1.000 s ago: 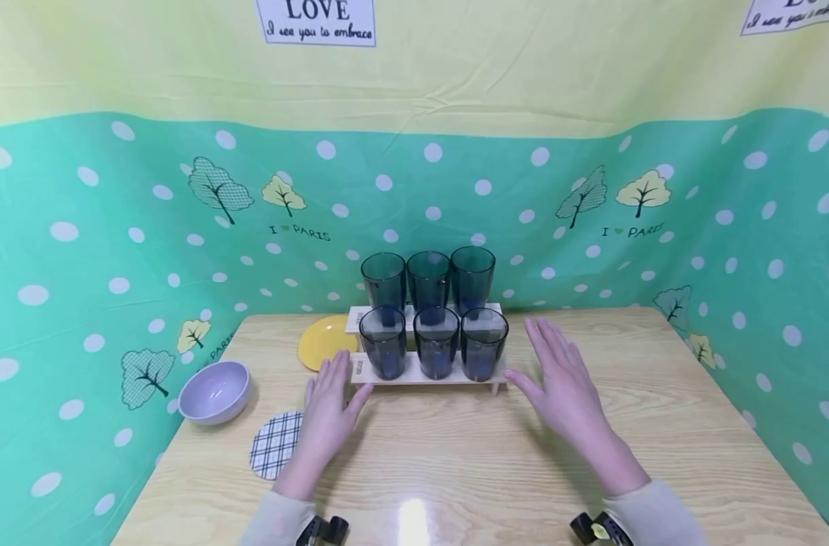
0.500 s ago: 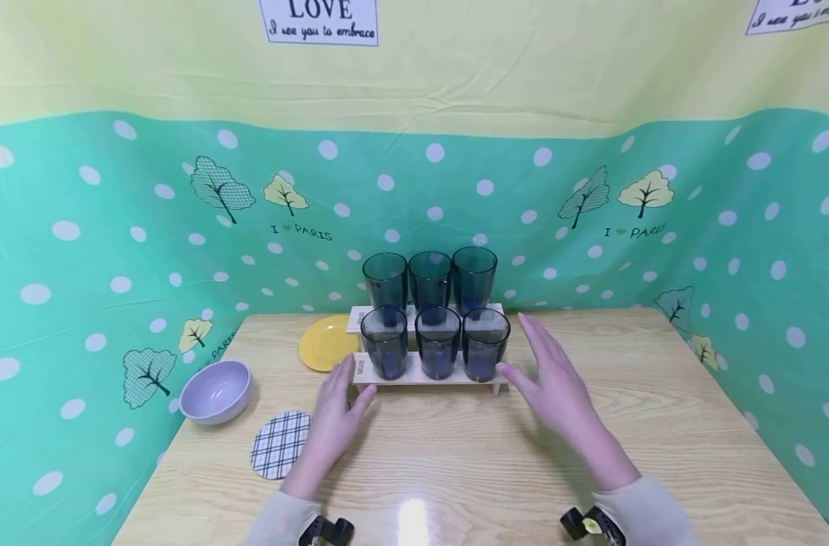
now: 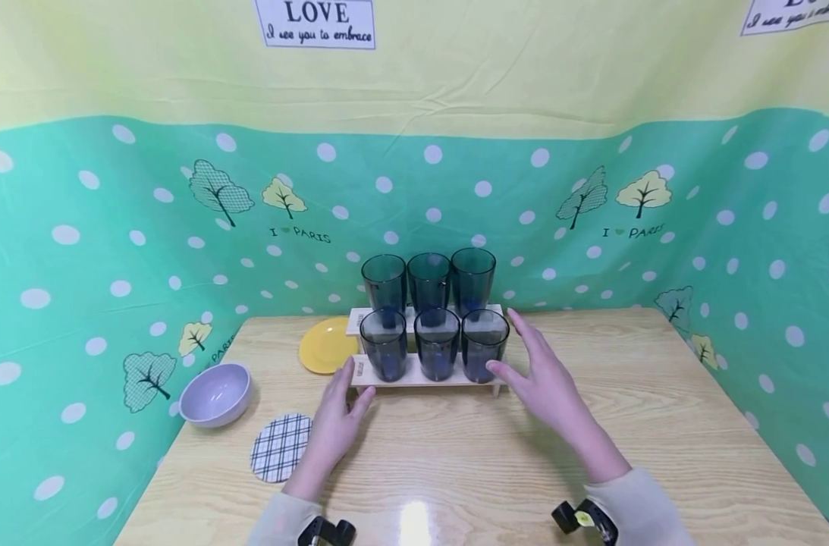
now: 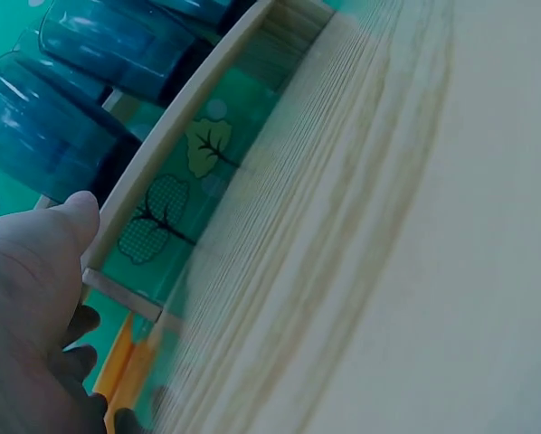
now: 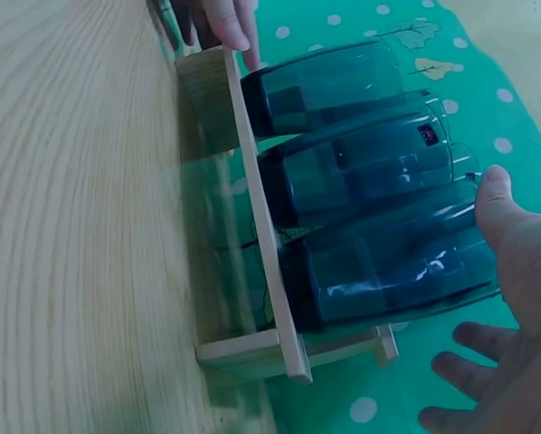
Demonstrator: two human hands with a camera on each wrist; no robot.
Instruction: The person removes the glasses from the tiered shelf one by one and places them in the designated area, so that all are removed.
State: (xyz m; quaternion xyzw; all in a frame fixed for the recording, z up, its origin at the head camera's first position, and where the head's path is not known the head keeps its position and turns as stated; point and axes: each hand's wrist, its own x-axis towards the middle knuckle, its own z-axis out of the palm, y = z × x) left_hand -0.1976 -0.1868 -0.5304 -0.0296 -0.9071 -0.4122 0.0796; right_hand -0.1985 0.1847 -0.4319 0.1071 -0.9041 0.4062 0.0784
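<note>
A two-tier wooden rack (image 3: 414, 377) stands at the table's back middle and carries several dark blue glasses (image 3: 437, 343) in two rows. My left hand (image 3: 335, 413) lies at the rack's left end, fingers straight, thumb by the front left corner. In the left wrist view the thumb (image 4: 71, 217) meets the rack's rail (image 4: 175, 154). My right hand (image 3: 540, 379) hovers open beside the right front glass (image 3: 485, 343). In the right wrist view its thumb (image 5: 497, 194) is close to that glass (image 5: 388, 271); contact is unclear.
A yellow plate (image 3: 325, 345) lies left of the rack, a lilac bowl (image 3: 216, 392) stands near the table's left edge, and a checked coaster (image 3: 280, 446) lies in front of it. Green dotted cloth walls in the wooden table (image 3: 455, 470) on three sides.
My right hand has slid left and forward, up to the right front glass. My left hand has crept forward to the rack's left end. The rack and glasses stayed put.
</note>
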